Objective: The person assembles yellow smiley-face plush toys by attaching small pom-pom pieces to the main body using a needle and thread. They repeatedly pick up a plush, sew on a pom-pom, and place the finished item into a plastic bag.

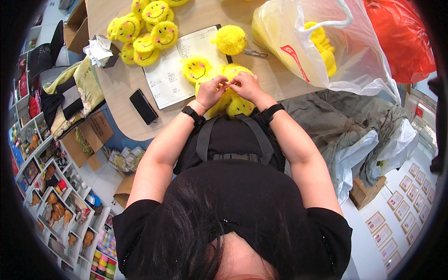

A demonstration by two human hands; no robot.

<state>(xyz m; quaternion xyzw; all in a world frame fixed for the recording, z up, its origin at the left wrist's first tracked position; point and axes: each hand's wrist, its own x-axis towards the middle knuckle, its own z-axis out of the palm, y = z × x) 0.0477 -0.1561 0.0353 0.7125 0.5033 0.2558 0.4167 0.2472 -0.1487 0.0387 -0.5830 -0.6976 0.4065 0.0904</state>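
Observation:
My left hand and my right hand meet fingertip to fingertip at the table's near edge. Both are closed in a pinch; whatever lies between the fingertips is too small to make out. Directly beneath them is a cluster of fuzzy yellow smiley plush faces, partly hidden by my hands. One smiley plush shows beyond my left hand, and another smiley plush rests against my lap below my right hand. A round yellow plush lies a little farther away, its face not showing.
An open notebook with handwriting lies under the plushes. Several smiley plushes are heaped at the far left. A black phone lies near the left edge. At the right stand a white plastic bag holding yellow plushes and a red bag.

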